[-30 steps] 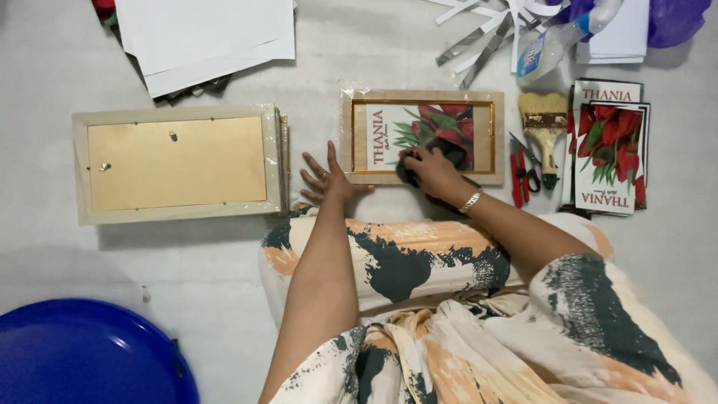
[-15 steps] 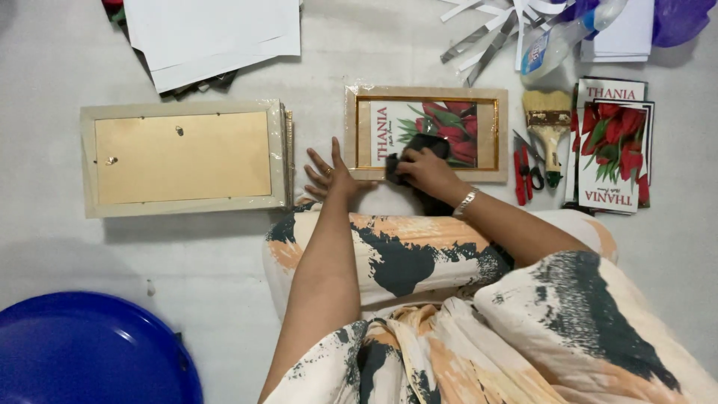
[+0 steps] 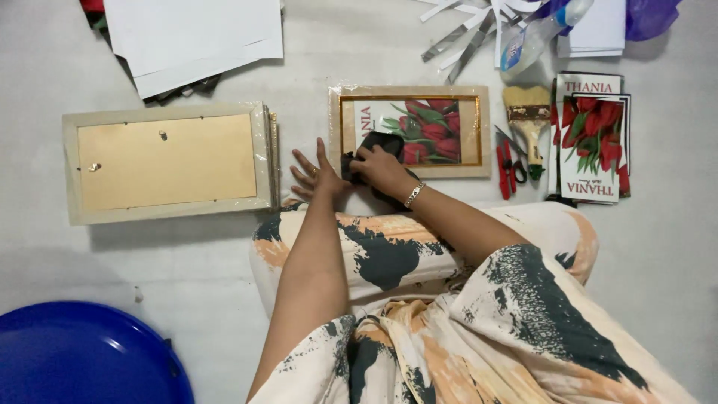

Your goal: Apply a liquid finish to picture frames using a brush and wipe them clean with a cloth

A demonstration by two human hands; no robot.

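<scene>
**Ana:** Picture frame [image 3: 410, 132] front and centre on the pale floor [image 3: 314, 67], lying flat, gold-edged with a red tulip print under its glass, just beyond the person's knee.

**Ben:** And the right hand [image 3: 383, 169] is on it, fingers curled tight around a dark cloth [image 3: 378, 144] that's pressed to the lower left part of the glass.

**Ana:** Left hand [image 3: 318, 173]?

**Ben:** Flat and spread, gripping nothing, fingers fanned on the floor just beside the frame's lower left corner.

**Ana:** Off to the left, well apart, lies a stack of frames [image 3: 168, 161] face down, tan backing up.

**Ben:** To the right of the tulip frame, red-handled scissors [image 3: 507, 161] and a wide paintbrush [image 3: 529, 120] side by side, then a pile of tulip prints [image 3: 592, 138].

**Ana:** White sheets [image 3: 196, 36] at the top left, paper strips [image 3: 467, 30] and a spray bottle [image 3: 540, 34] at the top, and a blue tub [image 3: 82, 355] in the bottom left corner.
</scene>
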